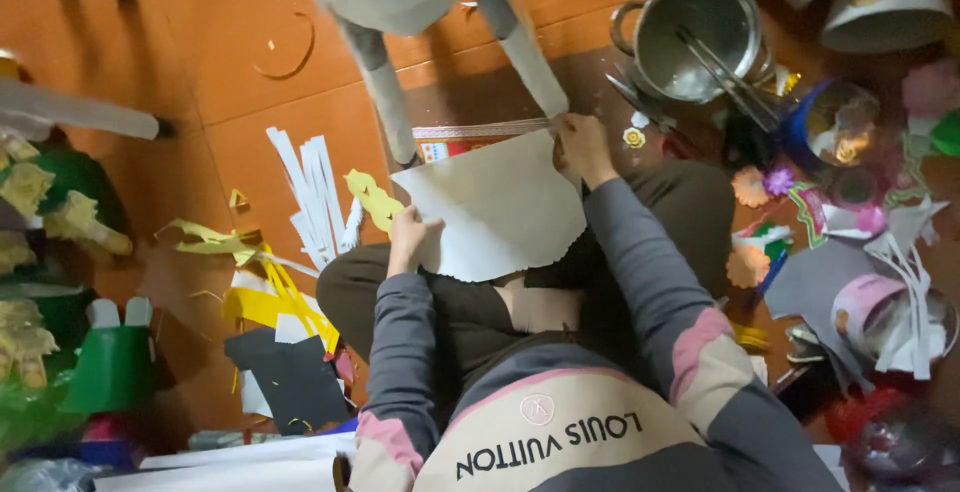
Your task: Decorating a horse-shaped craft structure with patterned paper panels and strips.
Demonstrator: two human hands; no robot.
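- I saw the left hand (408, 237) with its grip clenched on the near-left edge of a grey paper sheet (495, 207).
- The right hand (582, 147) had its grip pinched on the sheet's far-right corner.
- The sheet lay across the person's lap, above the orange floor (230, 62).
- White paper strips (312, 192) and a yellow cut-out (372, 197) lay just left of it.
- A steel pot (695, 37) sat far right, with paper flowers (748, 187) near it.
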